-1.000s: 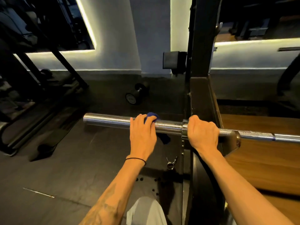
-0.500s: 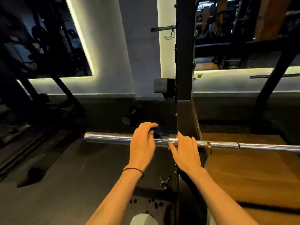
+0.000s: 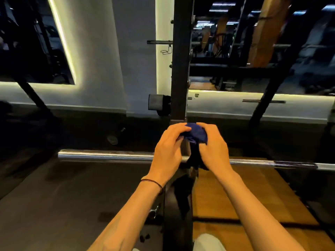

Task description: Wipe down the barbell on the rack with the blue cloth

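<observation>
Dim gym floor lies under the barbell (image 3: 105,155); we have lifted the blue cloth (image 3: 196,133) off it, left hand (image 3: 167,148) and right hand (image 3: 213,151) both pinching it above the rack (image 3: 179,73), likely refolding.

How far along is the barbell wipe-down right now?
Nothing shows as finished: the frame cannot tell wiped steel from unwiped. In hand: the left hand and right hand both grip the bunched blue cloth above the barbell at the rack upright, off the steel. Left: cloth back on the bar, including the span to the right.
</observation>
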